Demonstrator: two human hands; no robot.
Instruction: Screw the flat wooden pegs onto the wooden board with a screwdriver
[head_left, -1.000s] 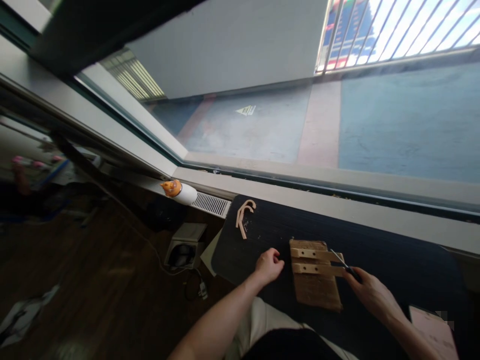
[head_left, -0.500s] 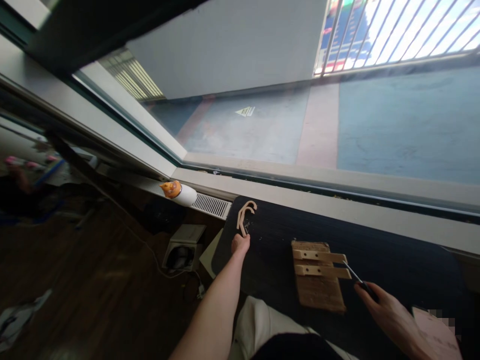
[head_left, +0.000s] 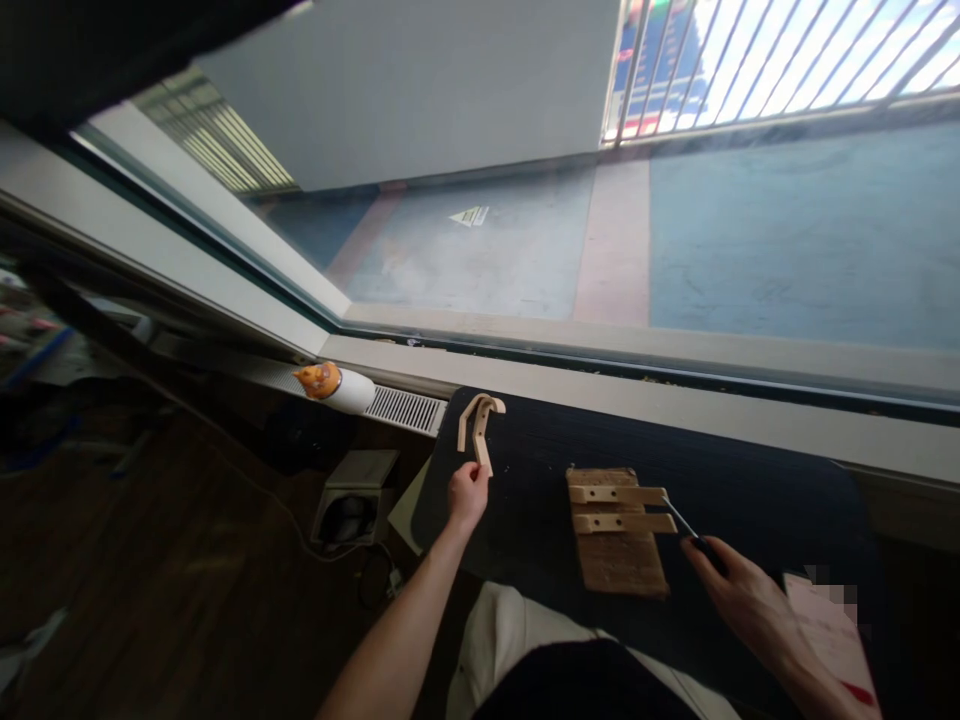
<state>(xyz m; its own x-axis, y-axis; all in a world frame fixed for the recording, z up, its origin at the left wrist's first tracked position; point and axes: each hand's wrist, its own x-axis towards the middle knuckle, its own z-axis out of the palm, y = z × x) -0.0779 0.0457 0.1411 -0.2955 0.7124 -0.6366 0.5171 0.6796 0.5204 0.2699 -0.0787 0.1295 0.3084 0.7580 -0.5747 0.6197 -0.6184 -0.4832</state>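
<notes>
Pale wood forms the curved hook [head_left: 481, 448] at the black table's [head_left: 750, 490] far left corner, its lower end pinched by the left hand [head_left: 468, 495]; another hook [head_left: 463, 430] is beside it. Rightward, two drilled strips [head_left: 619, 495] lie across a brown board [head_left: 622, 570], where the right hand [head_left: 741, 585] grips a screwdriver [head_left: 707, 551], tip near the upper strip's end.

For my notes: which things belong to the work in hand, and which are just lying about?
Probably in the work:
screwdriver, in right hand
curved wooden hook, in left hand
second hook beside it
two wooden strips with holes
wooden block under them

Probably lying about:
white bottle with orange top
open box
flat pink thing
</notes>
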